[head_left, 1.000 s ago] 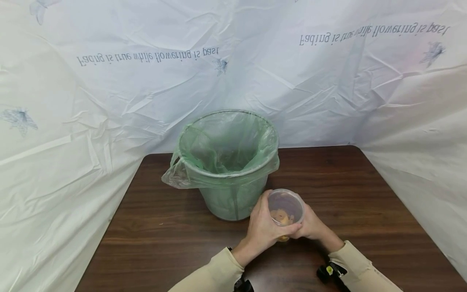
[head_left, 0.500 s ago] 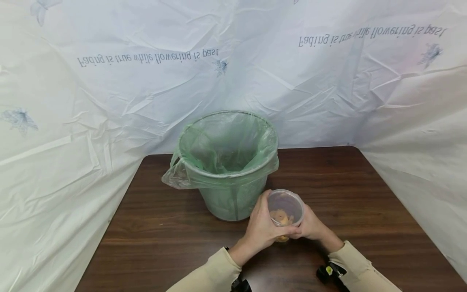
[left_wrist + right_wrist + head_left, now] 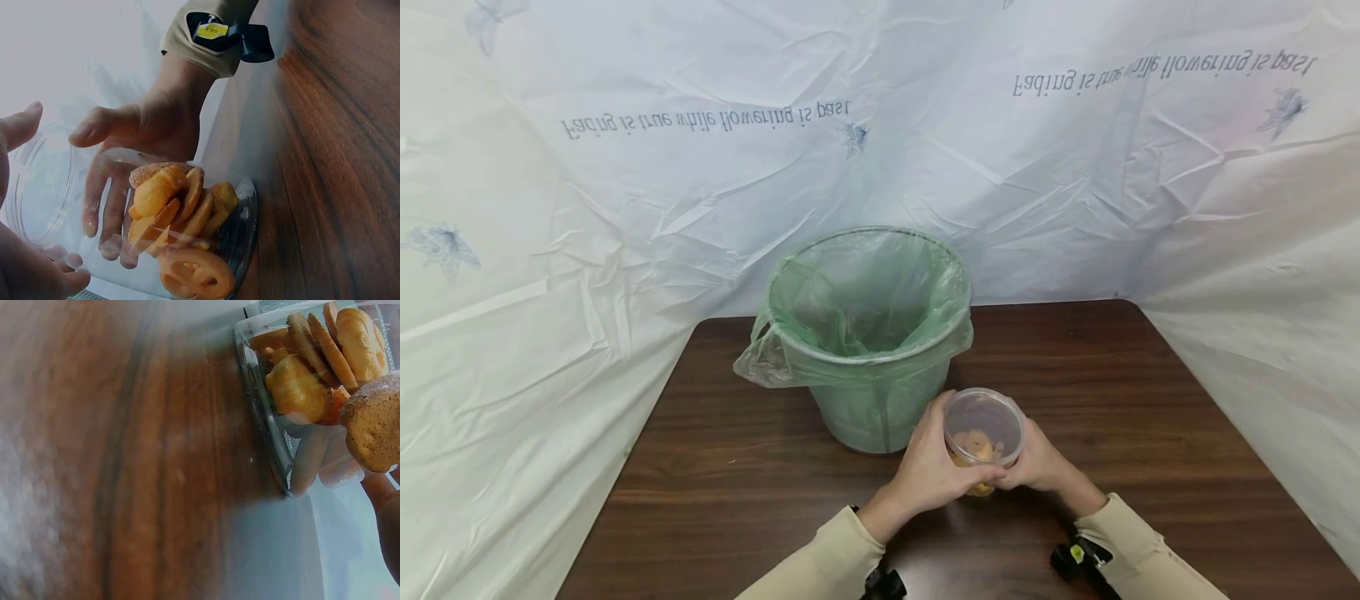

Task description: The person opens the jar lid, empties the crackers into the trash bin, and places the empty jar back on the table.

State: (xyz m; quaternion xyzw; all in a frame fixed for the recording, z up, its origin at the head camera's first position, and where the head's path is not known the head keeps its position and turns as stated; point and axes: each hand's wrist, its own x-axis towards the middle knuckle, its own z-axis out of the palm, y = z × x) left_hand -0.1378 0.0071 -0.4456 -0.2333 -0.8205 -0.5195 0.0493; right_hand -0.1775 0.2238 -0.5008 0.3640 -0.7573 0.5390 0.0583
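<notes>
Clear plastic is enclosing snacks; their cup is apparently standing on the table, near the bin. Left hand and right hand are grasping it, likely steadying it; moving it would be calling for a level grip.

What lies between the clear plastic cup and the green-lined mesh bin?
In the head view, the left hand, fingers round the cup, lies between it and the bin.
</notes>
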